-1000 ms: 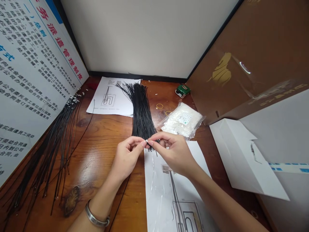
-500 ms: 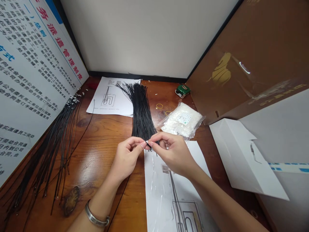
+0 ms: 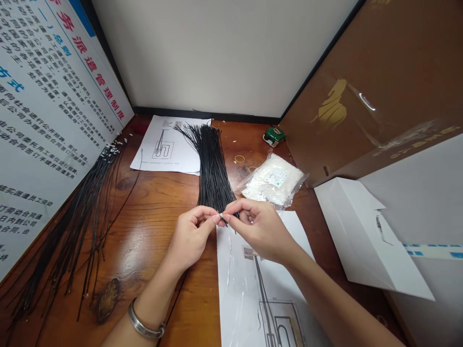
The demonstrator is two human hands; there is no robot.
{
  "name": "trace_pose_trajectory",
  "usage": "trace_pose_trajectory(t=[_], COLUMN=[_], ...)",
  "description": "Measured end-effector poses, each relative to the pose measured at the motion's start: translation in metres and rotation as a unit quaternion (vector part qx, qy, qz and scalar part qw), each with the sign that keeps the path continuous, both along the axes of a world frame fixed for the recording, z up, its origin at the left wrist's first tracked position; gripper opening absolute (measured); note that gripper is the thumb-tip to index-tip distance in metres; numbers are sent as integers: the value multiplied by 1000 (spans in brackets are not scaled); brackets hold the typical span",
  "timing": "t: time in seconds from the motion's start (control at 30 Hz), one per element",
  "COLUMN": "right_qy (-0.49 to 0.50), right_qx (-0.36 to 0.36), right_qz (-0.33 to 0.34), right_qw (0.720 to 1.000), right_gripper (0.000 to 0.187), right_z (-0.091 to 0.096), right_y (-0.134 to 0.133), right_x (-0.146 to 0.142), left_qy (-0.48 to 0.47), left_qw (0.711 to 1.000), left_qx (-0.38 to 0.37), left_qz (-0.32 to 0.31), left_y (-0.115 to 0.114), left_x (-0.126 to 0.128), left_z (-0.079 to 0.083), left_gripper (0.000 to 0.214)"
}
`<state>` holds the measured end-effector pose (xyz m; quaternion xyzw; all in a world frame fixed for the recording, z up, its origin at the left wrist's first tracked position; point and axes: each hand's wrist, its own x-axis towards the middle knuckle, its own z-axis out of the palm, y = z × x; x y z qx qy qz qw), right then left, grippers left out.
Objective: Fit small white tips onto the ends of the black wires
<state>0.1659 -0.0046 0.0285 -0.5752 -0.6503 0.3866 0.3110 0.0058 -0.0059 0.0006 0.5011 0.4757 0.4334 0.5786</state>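
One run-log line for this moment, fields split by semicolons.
left hand: pinched at small white piece; right hand: pinched at same piece; black wires: bundled on table

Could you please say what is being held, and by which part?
The left hand and right hand pinch a small white connector; its gripped part is hidden.

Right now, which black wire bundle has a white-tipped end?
The left bundle, beside the lettered panel: white pieces cluster at its far end; the middle bundle shows black there.
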Motion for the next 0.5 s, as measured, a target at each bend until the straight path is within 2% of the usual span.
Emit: trace_pose_trajectory(t=[0.33, 0.5], right_qy=[19, 21], right_qx=[-11, 36], right_qz=[0, -5], right_qw=[1000, 999], right_gripper=[14, 8], right_z=[3, 2], right_y=[0, 0], right_x=[2, -1], left_qy=[-32, -44], left_qw=[999, 999], left_qx=[7, -9], left_qz=[4, 17], left_y=[0, 0], left_x=[0, -1], left_z=[3, 5], left_gripper=[14, 16])
